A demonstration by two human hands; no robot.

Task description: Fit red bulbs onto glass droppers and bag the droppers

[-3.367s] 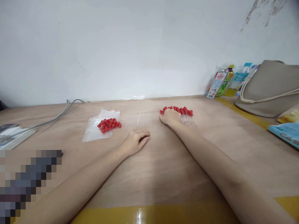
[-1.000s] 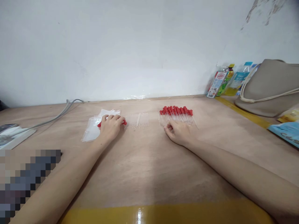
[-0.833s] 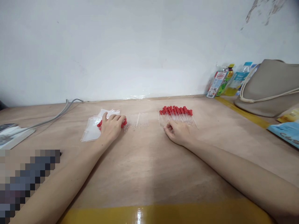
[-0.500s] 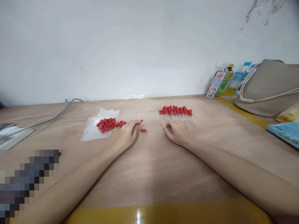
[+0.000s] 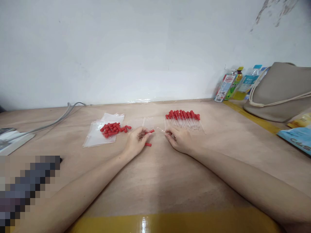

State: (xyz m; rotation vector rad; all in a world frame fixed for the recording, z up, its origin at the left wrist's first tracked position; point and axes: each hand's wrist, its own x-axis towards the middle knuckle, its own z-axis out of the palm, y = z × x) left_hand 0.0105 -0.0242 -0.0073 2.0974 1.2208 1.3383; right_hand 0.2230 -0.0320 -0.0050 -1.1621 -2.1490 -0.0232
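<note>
My left hand (image 5: 137, 141) pinches a red rubber dropper bulb (image 5: 152, 131), its end pointing right. A second red bulb (image 5: 148, 145) shows just below the fingers; whether the hand touches it I cannot tell. My right hand (image 5: 179, 138) grips a thin clear glass dropper tube (image 5: 161, 130), whose free end points left toward the held bulb, a small gap between them. Behind the right hand lies a row of assembled droppers (image 5: 183, 117) with red bulbs. Loose clear tubes (image 5: 143, 122) lie behind the left hand, and several red bulbs (image 5: 110, 129) are heaped to its left.
Clear plastic bags (image 5: 93, 137) lie under the bulb heap. A grey cable (image 5: 54, 122) runs along the left. Drink bottles (image 5: 247, 84), a grey bag (image 5: 279, 94) and a blue packet (image 5: 295, 137) stand or lie at right. Yellow tape (image 5: 175, 223) covers the front edge.
My left hand has come slightly right and nearer with its bulb. The loose bulb now appears nearer to me. In my right hand, a glass tube now shows, pointing left.
</note>
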